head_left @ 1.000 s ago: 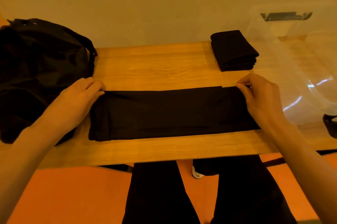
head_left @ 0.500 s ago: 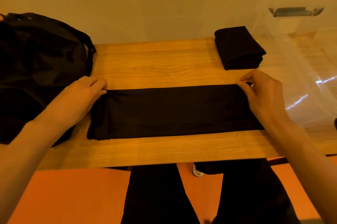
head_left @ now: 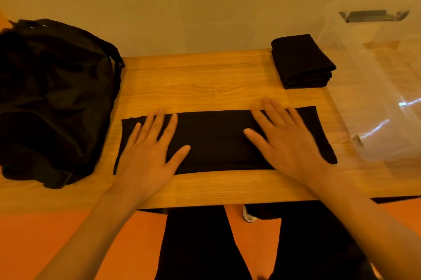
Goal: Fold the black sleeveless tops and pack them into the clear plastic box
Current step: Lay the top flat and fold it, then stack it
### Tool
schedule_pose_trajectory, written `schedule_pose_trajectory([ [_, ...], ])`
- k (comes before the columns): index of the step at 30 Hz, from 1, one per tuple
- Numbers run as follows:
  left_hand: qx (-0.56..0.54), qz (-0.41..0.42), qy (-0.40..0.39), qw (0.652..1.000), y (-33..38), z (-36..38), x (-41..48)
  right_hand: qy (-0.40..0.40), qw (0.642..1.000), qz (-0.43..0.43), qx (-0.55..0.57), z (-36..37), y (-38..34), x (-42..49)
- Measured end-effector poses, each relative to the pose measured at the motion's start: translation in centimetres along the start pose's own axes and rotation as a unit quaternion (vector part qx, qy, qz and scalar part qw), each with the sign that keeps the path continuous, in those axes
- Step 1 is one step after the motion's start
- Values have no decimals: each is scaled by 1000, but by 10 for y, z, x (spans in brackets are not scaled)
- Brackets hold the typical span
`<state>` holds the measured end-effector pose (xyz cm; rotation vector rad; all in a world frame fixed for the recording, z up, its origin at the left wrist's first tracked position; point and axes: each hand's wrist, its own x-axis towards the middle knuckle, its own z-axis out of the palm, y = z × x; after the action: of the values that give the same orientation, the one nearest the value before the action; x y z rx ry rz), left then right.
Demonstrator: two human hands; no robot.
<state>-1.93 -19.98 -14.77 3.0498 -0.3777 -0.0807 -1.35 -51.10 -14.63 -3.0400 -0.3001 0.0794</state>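
The label (head_left: 356,139) on the clear plastic box (head_left: 387,70) is unreadable

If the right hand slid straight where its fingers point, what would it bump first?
Likely nothing close: the right hand, flat on the black top, points forward and slightly left. It would cross bare wooden table, passing left of the folded stack, and meet the wall, though depth is unclear.

Long black top (head_left: 216,140): folded lengthwise into a flat strip, lying crosswise on the near half of the table (head_left: 205,79). Folded bundle (head_left: 300,61): black, compact, layered, at the far edge, just beside the clear plastic box (head_left: 376,97) at right.
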Motion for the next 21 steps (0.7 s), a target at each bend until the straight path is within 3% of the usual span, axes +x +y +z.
schedule_pose_trajectory([
  [4,11,-26,-9,1000,-31,-1,-17,-28,998,62,6,-1,56,-16],
  [8,-12,-36,-34,999,-35,-6,-16,-35,996,82,11,-6,61,-19],
  [13,23,-60,29,998,-5,-27,-13,-1,999,21,-41,-21,34,-22],
  [16,-4,-84,-11,996,14,-20,-8,-44,999,4,-27,-12,28,-19],
  [21,10,-96,-34,995,3,-1,-6,-50,998,38,-10,-6,44,-27],
])
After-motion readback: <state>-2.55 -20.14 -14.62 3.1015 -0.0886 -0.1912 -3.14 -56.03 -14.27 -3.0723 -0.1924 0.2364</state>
